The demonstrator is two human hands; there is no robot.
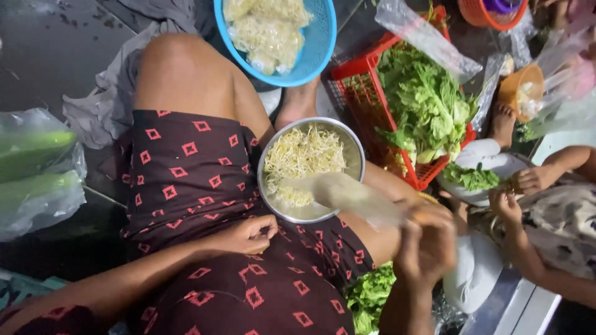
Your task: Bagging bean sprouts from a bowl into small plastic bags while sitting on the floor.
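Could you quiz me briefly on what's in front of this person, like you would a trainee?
1. True or false: the metal bowl on the person's lap holds bean sprouts.
2. Which container holds the leafy greens? A) blue basket B) red crate C) metal bowl
3. Fill in: the left hand rests on the person's patterned ____.

Key:
1. True. Pale sprouts fill the bowl.
2. B. The greens are piled in the red crate; the blue basket holds bagged pale noodles or sprouts. The blurred right hand holds a clear plastic bag over the bowl.
3. Shorts, by the thigh.
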